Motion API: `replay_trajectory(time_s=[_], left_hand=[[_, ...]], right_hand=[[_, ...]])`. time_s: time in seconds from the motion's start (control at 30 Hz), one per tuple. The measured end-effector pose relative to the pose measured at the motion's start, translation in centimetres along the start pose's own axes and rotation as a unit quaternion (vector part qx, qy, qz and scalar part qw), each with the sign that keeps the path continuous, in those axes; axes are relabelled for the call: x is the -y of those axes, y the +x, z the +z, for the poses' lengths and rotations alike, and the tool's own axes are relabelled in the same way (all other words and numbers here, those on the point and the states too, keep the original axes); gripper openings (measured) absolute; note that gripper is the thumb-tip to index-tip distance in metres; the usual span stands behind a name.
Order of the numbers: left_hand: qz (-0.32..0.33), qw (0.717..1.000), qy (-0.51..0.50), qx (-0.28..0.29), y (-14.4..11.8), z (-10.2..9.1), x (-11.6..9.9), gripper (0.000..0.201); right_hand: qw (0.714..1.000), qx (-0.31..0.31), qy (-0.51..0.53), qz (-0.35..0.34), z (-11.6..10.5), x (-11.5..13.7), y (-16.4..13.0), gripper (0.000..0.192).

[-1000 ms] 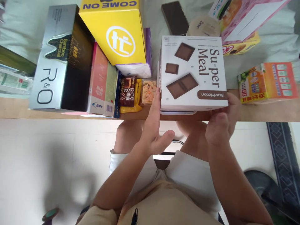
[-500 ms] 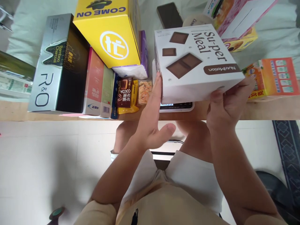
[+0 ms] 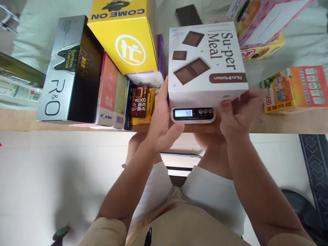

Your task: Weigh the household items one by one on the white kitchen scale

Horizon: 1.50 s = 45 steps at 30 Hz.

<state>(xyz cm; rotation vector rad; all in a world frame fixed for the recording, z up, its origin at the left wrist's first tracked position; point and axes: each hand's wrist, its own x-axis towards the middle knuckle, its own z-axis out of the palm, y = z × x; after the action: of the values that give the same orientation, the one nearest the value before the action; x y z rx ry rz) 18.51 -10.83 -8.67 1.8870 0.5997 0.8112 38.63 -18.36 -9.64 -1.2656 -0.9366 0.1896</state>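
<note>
- White box (image 3: 206, 61): between both hands, over the scale (image 3: 214, 118), with the printed face up; cannot tell whether touching the scale.
- Left hand (image 3: 159, 121): flat along the box's left side, with fingers together and thumb spread well away, off the box.
- Right hand (image 3: 238, 116): clasped on the box's lower right corner, with thumb at the front bottom edge and fingers wrapped around the right side, partly hidden.
- On the scale's lit display (image 3: 183, 113): 40.
- Behind the white box: a dark phone (image 3: 188, 14), partly covered.
- To the left: a cocoa pack (image 3: 138, 101) on a yellow packet (image 3: 143, 121), near the left hand; then a pink-green box (image 3: 110, 94) and the R&O box (image 3: 69, 78), side by side.
- Above the cocoa pack: a yellow box (image 3: 128, 44) on a purple pack (image 3: 145, 78).
- To the right: a pink box (image 3: 271, 24) on a biscuit box (image 3: 274, 49); nearer, an orange box (image 3: 294, 89), just beside the right fingers, contact unclear.
- Contents of all boxes: hidden.
- Along the table (image 3: 294, 123): scale close to the front edge, with bare wood in front of the orange box.
</note>
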Motion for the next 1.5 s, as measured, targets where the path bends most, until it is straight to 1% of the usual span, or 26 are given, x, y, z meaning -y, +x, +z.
replay_trajectory(time_s=[0.07, 0.13, 0.2, 0.23, 0.27, 0.3, 0.37, 0.43, 0.53, 0.6, 0.67, 0.8, 0.9, 0.97, 1.03, 1.1, 1.17, 1.23, 1.33, 1.37, 1.5], left_hand=[[0.021, 0.999, -0.034, -0.032, -0.6, 0.2, -0.2, 0.097], [0.035, 0.996, -0.053, -0.064, -2.1, 0.8, -0.9, 0.081], [0.036, 0.990, -0.045, -0.128, -4.1, 1.9, -1.7, 0.070], [0.026, 0.983, -0.036, -0.176, -5.2, 2.5, -2.2, 0.065], [0.008, 0.979, -0.019, -0.201, -6.2, 3.1, -2.6, 0.058], [-0.018, 0.981, 0.006, -0.193, -7.0, 3.7, -2.9, 0.052], [-0.059, 0.985, 0.054, -0.154, -8.1, 4.5, -3.4, 0.044], [-0.068, 0.988, 0.074, -0.121, -8.3, 4.9, -3.8, 0.041], [-0.067, 0.991, 0.049, -0.107, -7.9, 4.9, -4.0, 0.037], [-0.082, 0.991, 0.026, -0.106, -7.7, 4.9, -4.1, 0.036], [-0.099, 0.988, -0.004, -0.117, -7.8, 5.1, -4.1, 0.037], [-0.153, 0.974, -0.076, -0.150, -8.6, 5.5, -4.0, 0.049], [-0.174, 0.967, -0.083, -0.167, -9.1, 5.2, -3.8, 0.055], [-0.172, 0.965, -0.073, -0.183, -9.3, 4.6, -3.6, 0.054], [-0.143, 0.969, -0.064, -0.189, -9.4, 3.8, -3.3, 0.045], [-0.105, 0.978, -0.067, -0.168, -9.5, 2.9, -3.1, 0.033], [-0.090, 0.985, -0.070, -0.132, -9.6, 2.3, -2.9, 0.037], [-0.094, 0.987, -0.065, -0.115, -9.7, 2.1, -2.7, 0.037], [-0.089, 0.988, -0.046, -0.115, -9.9, 2.1, -2.2, 0.025], [-0.084, 0.989, -0.040, -0.116, -9.9, 2.1, -2.1, 0.024], [-0.070, 0.992, -0.025, -0.103, -10.0, 1.7, -1.7, 0.028]], right_hand=[[0.999, 0.022, -0.029, 0.011, -0.6, -0.5, -0.5, 0.049], [0.997, 0.057, -0.054, 0.019, -1.6, -0.6, -1.2, 0.046], [0.989, 0.096, -0.099, 0.045, -2.6, -0.2, -1.9, 0.047], [0.982, 0.112, -0.136, 0.063, -3.0, 0.2, -2.2, 0.050], [0.973, 0.124, -0.177, 0.081, -3.3, 0.7, -2.5, 0.055], [0.962, 0.134, -0.220, 0.095, -3.6, 1.1, -2.7, 0.058], [0.942, 0.151, -0.281, 0.100, -3.7, 1.9, -3.0, 0.059], [0.936, 0.169, -0.293, 0.094, -3.6, 2.4, -3.2, 0.059], [0.929, 0.198, -0.296, 0.104, -3.5, 2.5, -3.4, 0.060], [0.926, 0.201, -0.299, 0.109, -3.5, 2.4, -3.6, 0.061], [0.928, 0.195, -0.300, 0.106, -3.5, 2.3, -3.9, 0.060], [0.932, 0.181, -0.297, 0.100, -3.8, 2.4, -4.6, 0.056], [0.934, 0.169, -0.288, 0.122, -4.0, 2.7, -4.9, 0.054], [0.941, 0.142, -0.276, 0.136, -4.0, 2.9, -4.8, 0.052], [0.943, 0.103, -0.282, 0.141, -4.0, 3.0, -4.6, 0.048], [0.937, 0.077, -0.310, 0.143, -4.0, 3.1, -4.4, 0.043], [0.930, 0.069, -0.332, 0.141, -4.0, 3.0, -4.3, 0.040], [0.927, 0.071, -0.340, 0.142, -4.1, 2.9, -4.3, 0.037], [0.926, 0.076, -0.339, 0.149, -4.2, 2.7, -4.3, 0.037], [0.926, 0.078, -0.338, 0.148, -4.2, 2.6, -4.3, 0.037], [0.927, 0.068, -0.346, 0.126, -4.0, 2.4, -4.3, 0.035]])
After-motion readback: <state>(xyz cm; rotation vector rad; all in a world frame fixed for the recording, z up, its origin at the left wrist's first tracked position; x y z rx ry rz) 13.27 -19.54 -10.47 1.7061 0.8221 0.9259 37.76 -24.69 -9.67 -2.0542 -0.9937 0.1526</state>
